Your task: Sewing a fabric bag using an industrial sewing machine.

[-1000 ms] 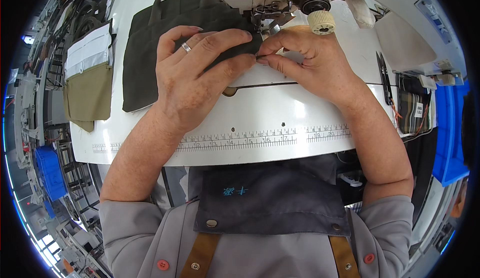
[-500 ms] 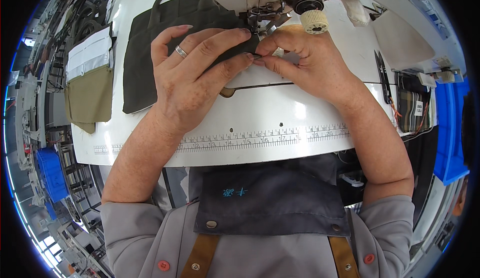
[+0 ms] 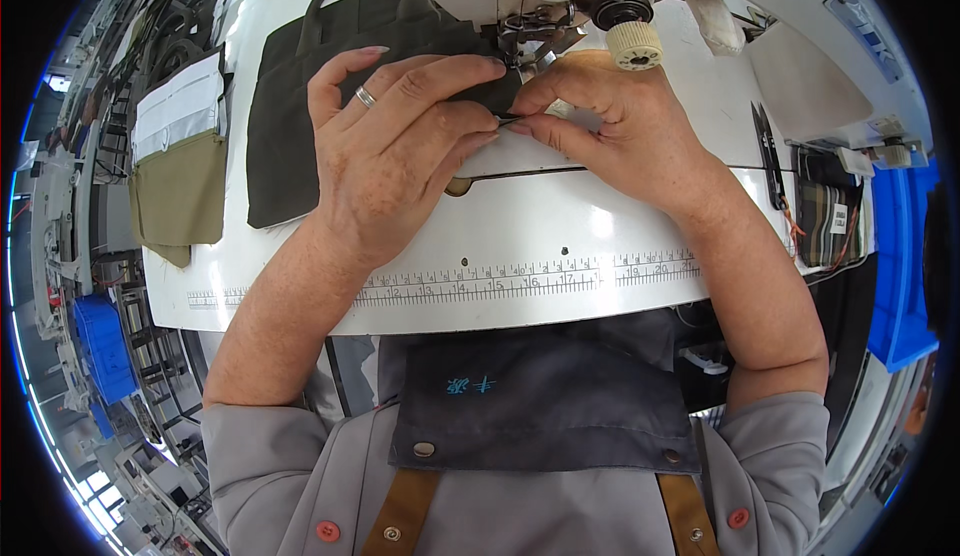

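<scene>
A dark green fabric piece (image 3: pixel 285 126) with a looped handle lies on the white sewing table, its right corner under the machine's presser foot area (image 3: pixel 512 56). My left hand (image 3: pixel 375 161), a ring on one finger, rests over the fabric. One of its fingers stretches toward the needle; the index finger and thumb are bent together at the near edge. My right hand (image 3: pixel 615 121) pinches that edge between thumb and forefinger, just in front of the presser foot. The stitching point is partly hidden by the fingers.
The sewing machine's cream knob (image 3: pixel 635 46) hangs above my right hand. Black thread snips (image 3: pixel 768 156) lie at the right, beside striped fabric (image 3: pixel 828 211). An olive and white fabric piece (image 3: pixel 180 176) lies at the left. A printed ruler (image 3: pixel 480 288) runs along the near edge.
My left thumb has drawn back and down from the fabric edge, and the index finger has bent toward it. My right hand keeps its pinch; the fabric has barely moved.
</scene>
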A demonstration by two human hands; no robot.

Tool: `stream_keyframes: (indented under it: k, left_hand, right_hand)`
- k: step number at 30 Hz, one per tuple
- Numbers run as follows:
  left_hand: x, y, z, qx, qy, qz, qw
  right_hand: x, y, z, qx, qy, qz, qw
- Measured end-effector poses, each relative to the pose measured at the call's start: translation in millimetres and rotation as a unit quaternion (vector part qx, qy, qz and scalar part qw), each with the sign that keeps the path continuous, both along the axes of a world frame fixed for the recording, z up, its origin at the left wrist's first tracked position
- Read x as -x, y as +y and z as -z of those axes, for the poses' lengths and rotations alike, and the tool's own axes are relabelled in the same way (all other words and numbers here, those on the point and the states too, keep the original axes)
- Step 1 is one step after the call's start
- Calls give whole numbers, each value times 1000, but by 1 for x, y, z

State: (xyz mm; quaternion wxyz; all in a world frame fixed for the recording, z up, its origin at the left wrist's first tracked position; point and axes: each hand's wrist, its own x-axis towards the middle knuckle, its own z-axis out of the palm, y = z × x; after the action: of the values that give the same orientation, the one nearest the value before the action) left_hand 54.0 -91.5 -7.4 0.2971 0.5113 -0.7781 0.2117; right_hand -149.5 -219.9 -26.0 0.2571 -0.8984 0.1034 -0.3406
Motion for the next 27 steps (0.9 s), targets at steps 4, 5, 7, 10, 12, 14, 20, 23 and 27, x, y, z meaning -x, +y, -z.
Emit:
stream_keyframes:
  k: [4,5,7,10,12,14,20,23,27]
  left_hand:
    - [0,1,-4,-40,51,-18,998]
    - [-1,1,-3,-36,51,-5,998]
    - [-1,1,-2,-32,52,8,998]
    - [2,0,-2,-30,59,9,998]
    - [2,0,-2,-33,63,10,997]
    - [0,0,-3,-32,62,21,997]
    - [3,3,-7,-32,41,34,998]
    - [4,4,-6,-38,48,39,997]
    - [2,3,-1,-29,46,55,997]
  right_hand:
    - [0,0,-1,5,-7,4,1000]
    - [0,0,-1,15,-3,4,1000]
    - [0,2,0,5,-7,6,1000]
    - [0,1,0,4,-10,8,1000]
    - [0,1,0,12,-10,9,1000]
    - [0,2,-1,17,-12,9,1000]
    - [-2,3,-1,53,-53,-12,997]
    - [-2,1,1,81,-60,-13,995]
    - [-3,3,0,99,-67,-8,993]
